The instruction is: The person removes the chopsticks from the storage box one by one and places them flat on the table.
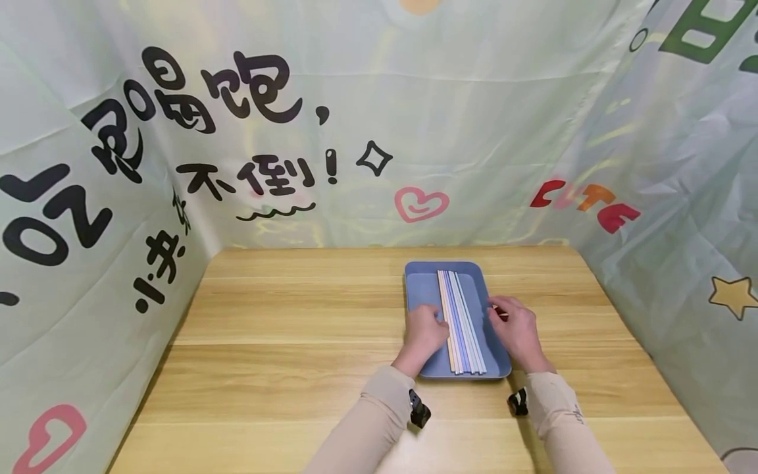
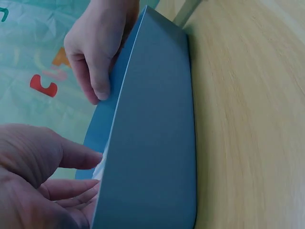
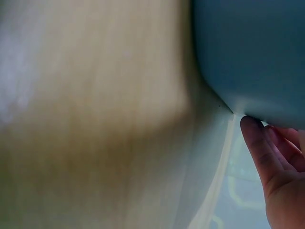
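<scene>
Long thin pastel sticks (image 1: 458, 316), several side by side, lie lengthwise in a shallow blue-grey rectangular tray (image 1: 419, 280). My left hand (image 1: 426, 329) reaches over the tray's left rim, its thumb at the left edge of the bundle. In the left wrist view, thumb and fingers stand apart, with white showing between the fingertips and the tray wall (image 2: 152, 119). At the tray's right rim is my right hand (image 1: 517, 327), fingers bent and fingertips right at the edge. The right wrist view shows its fingertips (image 3: 251, 129) beside the tray's wall; the tray partly hides them.
The tray stands on a wooden table (image 1: 284, 329) right of its middle. Printed cloth (image 1: 485, 138) hangs behind and along both sides of the table. Small black devices (image 1: 419, 409) are strapped at both wrists.
</scene>
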`<action>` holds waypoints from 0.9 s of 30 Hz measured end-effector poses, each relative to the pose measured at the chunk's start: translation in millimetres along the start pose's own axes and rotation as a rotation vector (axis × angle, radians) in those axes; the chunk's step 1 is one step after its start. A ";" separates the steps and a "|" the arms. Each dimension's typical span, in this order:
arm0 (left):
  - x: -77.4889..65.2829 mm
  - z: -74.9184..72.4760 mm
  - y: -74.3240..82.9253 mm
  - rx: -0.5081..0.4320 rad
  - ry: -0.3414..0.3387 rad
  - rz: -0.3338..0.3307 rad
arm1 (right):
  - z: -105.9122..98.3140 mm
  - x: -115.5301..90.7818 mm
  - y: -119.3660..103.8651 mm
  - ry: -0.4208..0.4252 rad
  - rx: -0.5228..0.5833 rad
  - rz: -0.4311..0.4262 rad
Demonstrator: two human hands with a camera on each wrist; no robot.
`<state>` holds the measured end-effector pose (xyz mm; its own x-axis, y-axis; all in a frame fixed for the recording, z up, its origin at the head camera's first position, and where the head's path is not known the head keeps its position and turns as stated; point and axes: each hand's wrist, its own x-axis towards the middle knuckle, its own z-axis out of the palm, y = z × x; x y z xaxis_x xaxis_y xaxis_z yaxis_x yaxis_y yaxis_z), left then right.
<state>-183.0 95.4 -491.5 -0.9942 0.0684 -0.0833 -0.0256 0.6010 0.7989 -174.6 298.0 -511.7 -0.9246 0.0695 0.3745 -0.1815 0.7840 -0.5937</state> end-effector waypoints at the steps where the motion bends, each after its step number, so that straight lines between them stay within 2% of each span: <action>1: 0.2 1.1 0.7 0.010 0.001 -0.007 | 0.0 0.1 0.4 0.000 0.000 0.000; 4: 0.5 3.9 1.9 0.017 0.002 -0.041 | 0.3 0.1 0.8 0.001 0.004 -0.004; 11: 4.6 9.7 -0.2 -0.054 0.013 -0.101 | 1.0 0.5 2.7 0.010 0.004 -0.014; 19: 7.3 17.7 -3.3 -0.093 0.065 -0.060 | 0.9 0.0 3.4 0.020 0.010 -0.028; 27: 6.5 16.5 -3.6 -0.095 0.072 -0.027 | 1.4 0.8 3.1 0.026 0.011 -0.028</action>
<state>-187.6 106.8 -504.7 -0.9979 -0.0061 -0.0651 -0.0586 0.5232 0.8502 -176.4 299.6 -514.2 -0.9099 0.0635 0.4099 -0.2115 0.7791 -0.5902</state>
